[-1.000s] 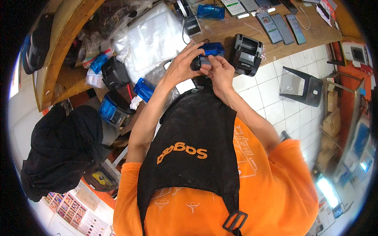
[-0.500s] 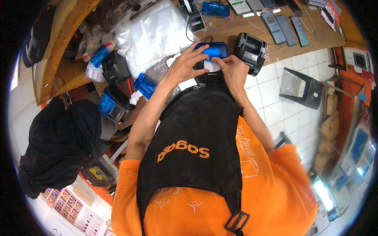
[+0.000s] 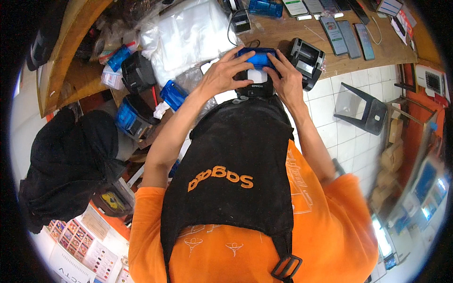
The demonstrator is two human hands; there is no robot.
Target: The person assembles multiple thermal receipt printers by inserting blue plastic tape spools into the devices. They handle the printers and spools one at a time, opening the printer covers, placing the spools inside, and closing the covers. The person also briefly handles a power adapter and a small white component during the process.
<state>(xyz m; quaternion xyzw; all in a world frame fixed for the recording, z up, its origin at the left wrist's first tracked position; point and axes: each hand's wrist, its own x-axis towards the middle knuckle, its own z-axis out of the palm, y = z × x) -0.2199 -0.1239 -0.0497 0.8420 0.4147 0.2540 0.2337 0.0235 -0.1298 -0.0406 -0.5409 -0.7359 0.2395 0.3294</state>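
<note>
In front of my apron, at the table's near edge, is a small black receipt printer [image 3: 261, 89] with a translucent blue cover [image 3: 262, 59]. A strip of white paper [image 3: 257, 76] shows between the cover and the black front. My left hand [image 3: 228, 73] grips the printer's left side, fingers over the cover's corner and thumb near the paper. On the other side my right hand [image 3: 288, 77] holds it, its fingers lying along the cover's right edge and the thumb bent in toward the paper. My palms hide the printer's sides.
Right of the printer stands another black printer [image 3: 306, 63]. Clear plastic bags [image 3: 188, 40] are piled at the back left. Several phones [image 3: 333, 35] lie at the back right. Blue-covered printer [image 3: 134, 118] and loose blue cover [image 3: 174, 95] are at left. A stool [image 3: 361, 108] stands on the tiled floor.
My right hand has shifted from a pinch by the paper to the cover's right edge, its fingers now straighter. My left hand keeps about the same grip. More white paper shows.
</note>
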